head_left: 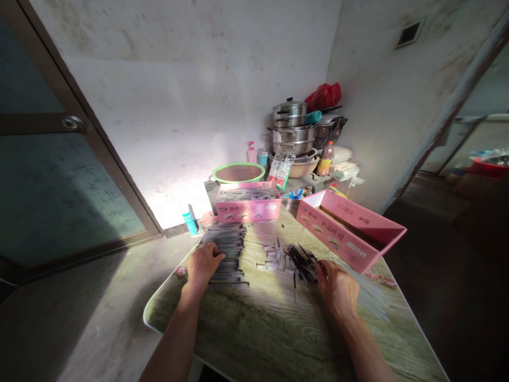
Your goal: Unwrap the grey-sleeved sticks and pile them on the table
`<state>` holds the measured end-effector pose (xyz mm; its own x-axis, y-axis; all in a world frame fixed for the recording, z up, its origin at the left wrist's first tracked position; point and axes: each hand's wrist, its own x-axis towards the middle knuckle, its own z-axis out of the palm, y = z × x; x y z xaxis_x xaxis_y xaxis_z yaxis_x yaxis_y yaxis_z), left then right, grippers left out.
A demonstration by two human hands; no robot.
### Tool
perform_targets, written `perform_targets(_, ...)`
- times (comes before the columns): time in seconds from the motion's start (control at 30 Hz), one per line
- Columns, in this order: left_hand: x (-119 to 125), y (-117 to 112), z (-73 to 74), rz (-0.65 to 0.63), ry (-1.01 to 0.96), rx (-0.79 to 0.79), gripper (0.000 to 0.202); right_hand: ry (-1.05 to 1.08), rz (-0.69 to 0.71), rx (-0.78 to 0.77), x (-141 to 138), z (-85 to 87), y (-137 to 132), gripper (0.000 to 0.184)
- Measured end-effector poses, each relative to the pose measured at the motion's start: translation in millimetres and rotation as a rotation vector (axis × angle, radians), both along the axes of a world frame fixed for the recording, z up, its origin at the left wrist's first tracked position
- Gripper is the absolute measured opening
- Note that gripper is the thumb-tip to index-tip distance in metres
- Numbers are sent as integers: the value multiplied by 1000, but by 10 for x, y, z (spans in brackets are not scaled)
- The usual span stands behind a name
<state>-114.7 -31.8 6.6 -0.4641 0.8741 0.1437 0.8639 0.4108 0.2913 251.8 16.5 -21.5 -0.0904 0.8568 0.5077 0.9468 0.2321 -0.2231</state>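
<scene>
Head view: right hand (pixel 338 286) pinches a thin black stick (pixel 315 258), best held lightly; left hand (pixel 203 262) rests on grey strips (pixel 228 237), its finger grip unclear.

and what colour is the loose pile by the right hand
The loose pile is mostly black; the head view shows it.

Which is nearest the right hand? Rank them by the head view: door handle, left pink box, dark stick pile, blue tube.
1. Dark stick pile: beside the right hand.
2. Left pink box: ahead, leftward.
3. Blue tube: farther left.
4. Door handle: far left.
</scene>
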Motion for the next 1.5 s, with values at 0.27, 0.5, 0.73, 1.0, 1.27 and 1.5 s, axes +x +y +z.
perform_targets(0.27, 49, 55, -29, 13, 45, -70, 12, 16, 5, 4, 14, 17, -7, 24)
perform_targets(0.5, 569, 58, 118, -180, -17, 88, 8, 26, 17, 31, -11, 22, -18, 24)
perform_targets(0.73, 1365, 243, -98, -573, -74, 44, 8, -6, 20, 33, -28, -27, -10, 23)
perform_targets(1.0, 1004, 71, -98, -557, -184, 289, 25, -2, -2, 11, -3, -51, 9, 21)
perform_targets(1.27, -179, -350, -135, 17, -54, 202, 25, 8, 14, -10, -15, -51, 5, 21)
perform_targets(1.5, -414, -447, -152, 3, -76, -33, 29, 14, 9, -18, -12, -57, 8, 21)
